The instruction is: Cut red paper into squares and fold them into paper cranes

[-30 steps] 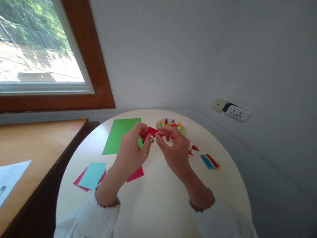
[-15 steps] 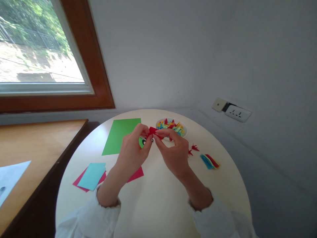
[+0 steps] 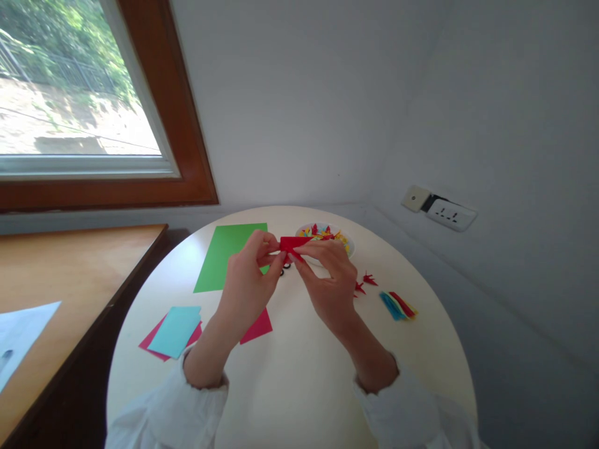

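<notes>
A small folded piece of red paper (image 3: 294, 243) is held up over the round table (image 3: 299, 386). My left hand (image 3: 253, 265) pinches its left side between thumb and fingers. From the right, my right hand (image 3: 330, 274) grips it the same way, both thumbs close together at its lower edge. Behind the fingers, black scissor handles (image 3: 286, 267) show in part; the rest is hidden. Just beyond the paper stands a bowl (image 3: 353, 249) of small folded pieces in red, yellow and blue, partly covered by my right hand.
A green sheet (image 3: 218, 262) lies at the back left. Light blue paper (image 3: 175, 330) rests on pink paper nearer me, with a pink sheet (image 3: 257, 327) by my left wrist. Red folded cranes (image 3: 369, 279) and coloured strips (image 3: 397, 305) lie right. A wooden desk (image 3: 70, 268) stands left.
The red paper has been turned or opened between my fingers and now shows a longer, straight upper edge. Both hands stay almost in place.
</notes>
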The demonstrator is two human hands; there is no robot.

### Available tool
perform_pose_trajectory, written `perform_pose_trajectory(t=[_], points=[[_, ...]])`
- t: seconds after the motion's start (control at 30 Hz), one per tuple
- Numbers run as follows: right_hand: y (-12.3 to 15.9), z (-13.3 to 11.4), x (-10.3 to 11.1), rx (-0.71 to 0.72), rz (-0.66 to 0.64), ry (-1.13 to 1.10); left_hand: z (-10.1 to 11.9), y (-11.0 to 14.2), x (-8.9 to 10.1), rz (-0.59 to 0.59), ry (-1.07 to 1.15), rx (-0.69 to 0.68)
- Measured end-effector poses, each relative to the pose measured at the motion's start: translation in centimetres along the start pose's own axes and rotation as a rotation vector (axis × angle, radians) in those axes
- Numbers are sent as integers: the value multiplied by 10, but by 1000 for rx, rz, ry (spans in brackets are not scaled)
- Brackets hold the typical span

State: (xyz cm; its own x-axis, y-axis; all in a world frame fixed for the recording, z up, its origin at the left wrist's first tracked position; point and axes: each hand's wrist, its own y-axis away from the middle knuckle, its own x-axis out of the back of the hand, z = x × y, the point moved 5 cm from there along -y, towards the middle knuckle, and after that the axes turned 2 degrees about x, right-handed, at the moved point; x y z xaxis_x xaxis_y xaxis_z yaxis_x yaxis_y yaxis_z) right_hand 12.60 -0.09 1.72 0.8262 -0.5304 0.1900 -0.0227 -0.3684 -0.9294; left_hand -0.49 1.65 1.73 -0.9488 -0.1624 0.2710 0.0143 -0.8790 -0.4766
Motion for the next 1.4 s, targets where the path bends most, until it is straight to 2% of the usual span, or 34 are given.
perform_pose_trajectory(t=[0.37,0.63,1.1,1.23,1.4], points=[[5,-5,-3,140,33,76,-2,1,0,6,67,43],[8,-4,-6,160,16,127,-4,1,-2,-8,140,44],[10,-6,-15,170,-69,83,-3,-1,4,69,132,18],[9,-9,-10,167,-23,61,-3,-1,6,88,92,-4],[6,-12,0,121,110,70,0,-1,6,78,-12,-58]])
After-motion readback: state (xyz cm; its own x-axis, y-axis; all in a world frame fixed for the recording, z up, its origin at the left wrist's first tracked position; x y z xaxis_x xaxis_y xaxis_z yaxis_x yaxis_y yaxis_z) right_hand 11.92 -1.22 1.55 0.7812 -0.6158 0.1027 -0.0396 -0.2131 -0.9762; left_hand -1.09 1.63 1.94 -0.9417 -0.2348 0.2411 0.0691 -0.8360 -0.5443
